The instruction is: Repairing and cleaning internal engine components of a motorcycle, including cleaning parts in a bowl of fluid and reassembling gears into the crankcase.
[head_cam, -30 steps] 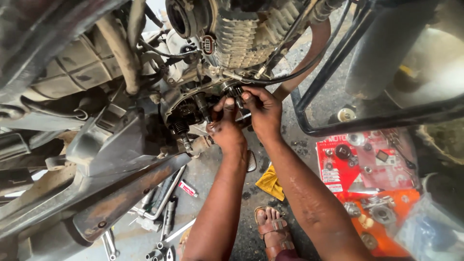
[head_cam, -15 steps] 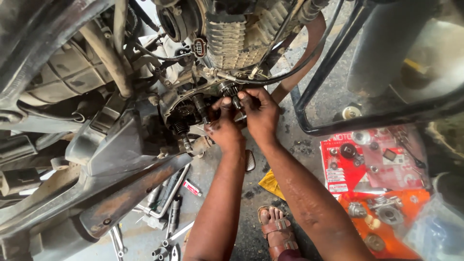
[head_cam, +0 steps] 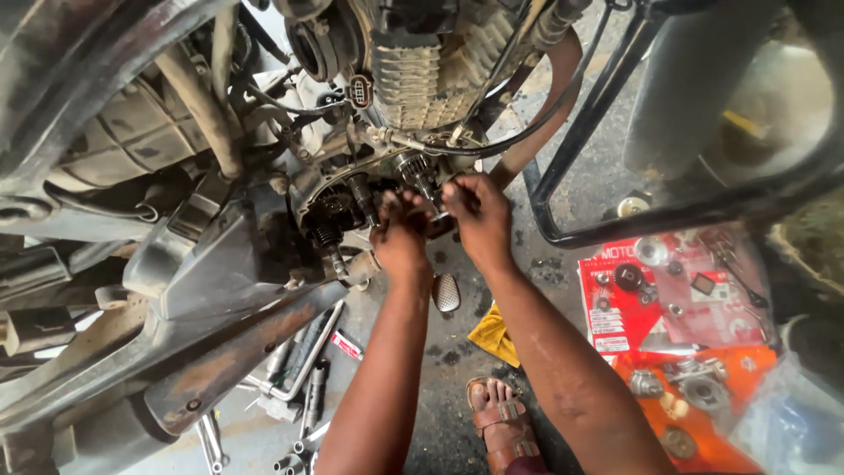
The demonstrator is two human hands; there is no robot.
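Observation:
A motorcycle engine (head_cam: 422,62) with its side cover off fills the upper middle. Inside the open crankcase (head_cam: 330,207) I see gears and a small spring. A toothed gear shaft (head_cam: 413,171) sticks out of the opening. My left hand (head_cam: 400,233) and my right hand (head_cam: 479,215) are side by side at the shaft's outer end, both greasy, fingers closed on a small dark metal part there. What exactly each finger grips is hidden by the hands.
The rusty exhaust pipe (head_cam: 237,356) runs low left. Wrenches and sockets (head_cam: 303,387) lie on the ground under it. A red and orange sheet (head_cam: 677,325) with loose parts lies right, behind a black frame tube (head_cam: 580,132). My sandalled foot (head_cam: 501,422) and a yellow rag (head_cam: 494,334) are below.
Both hands stay at the engine opening; the view has drifted slightly, and the hands have shifted a little along the gear shaft.

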